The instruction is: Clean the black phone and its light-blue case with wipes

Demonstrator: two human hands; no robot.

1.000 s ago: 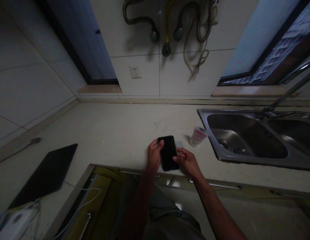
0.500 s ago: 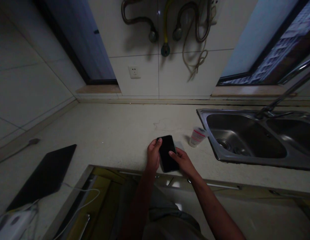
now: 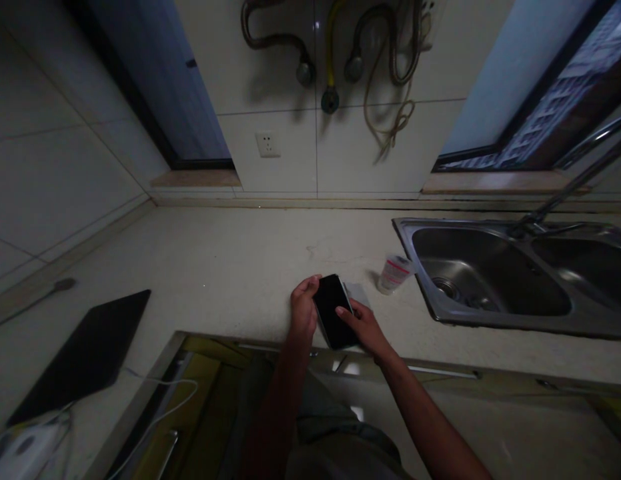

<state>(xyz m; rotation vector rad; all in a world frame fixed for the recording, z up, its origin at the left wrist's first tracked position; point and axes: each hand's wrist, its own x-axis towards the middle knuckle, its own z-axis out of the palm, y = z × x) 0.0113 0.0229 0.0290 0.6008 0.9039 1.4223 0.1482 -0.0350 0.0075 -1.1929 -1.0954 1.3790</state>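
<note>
Between my two hands is a smartphone point(image 3: 334, 313) with a dark screen, held over the front edge of the countertop. My left hand point(image 3: 304, 307) is closed on its left side, thumb near the top left corner. Closed on the right side is my right hand point(image 3: 364, 325), its thumb lying over the screen. The fingers under the phone are hidden. A pale flat piece point(image 3: 357, 293) shows on the counter just behind the right hand. Beyond it, a clear plastic cup point(image 3: 394, 273) with pink markings stands near the sink.
A double steel sink point(image 3: 490, 270) with a faucet point(image 3: 535, 217) is set in the counter point(image 3: 230, 267) at right. To the left lie a black flat panel point(image 3: 85, 353), a white device point(image 3: 27, 447) and a cable point(image 3: 185, 382). Pipes point(image 3: 305, 67) hang on the tiled wall.
The phone has tilted and shifted slightly toward me and left. My left hand has moved a little left, its thumb nearer the phone's edge. More of the pale piece shows.
</note>
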